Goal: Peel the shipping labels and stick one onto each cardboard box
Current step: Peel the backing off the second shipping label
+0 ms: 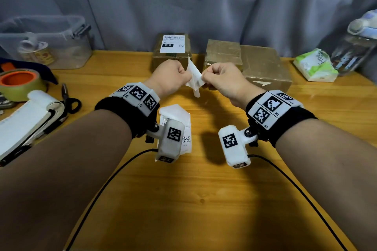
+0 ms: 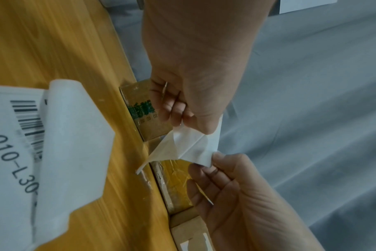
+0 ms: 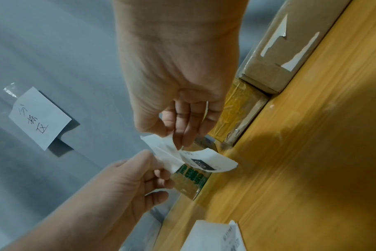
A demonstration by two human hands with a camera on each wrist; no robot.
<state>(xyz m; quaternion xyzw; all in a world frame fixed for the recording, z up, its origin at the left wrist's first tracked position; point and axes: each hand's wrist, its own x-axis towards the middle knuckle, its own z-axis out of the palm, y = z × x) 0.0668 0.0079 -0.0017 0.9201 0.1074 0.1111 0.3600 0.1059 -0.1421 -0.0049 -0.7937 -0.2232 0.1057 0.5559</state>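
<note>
Both hands are raised over the wooden table (image 1: 204, 189), pulling at one white shipping label (image 1: 193, 77) between them. My left hand (image 1: 178, 75) pinches its left edge and my right hand (image 1: 211, 78) pinches its right corner. In the right wrist view the label (image 3: 202, 163) curls, its printed side showing a black "010" block. The left wrist view shows the label (image 2: 187, 146) creased and stretched. Three cardboard boxes stand behind: the left box (image 1: 163, 61) carries a label, while the middle box (image 1: 223, 53) and right box (image 1: 265, 65) have bare tops. More labels (image 1: 179, 114) lie under my left wrist.
At the left are a clear plastic container (image 1: 47, 40), a tape roll (image 1: 20, 83), scissors (image 1: 69, 98) and a notebook (image 1: 26, 120). A tissue pack (image 1: 314, 65) and a bottle (image 1: 355, 47) stand at the right. A grey curtain (image 1: 204, 2) hangs behind, with a handwritten note (image 3: 39, 117) on it.
</note>
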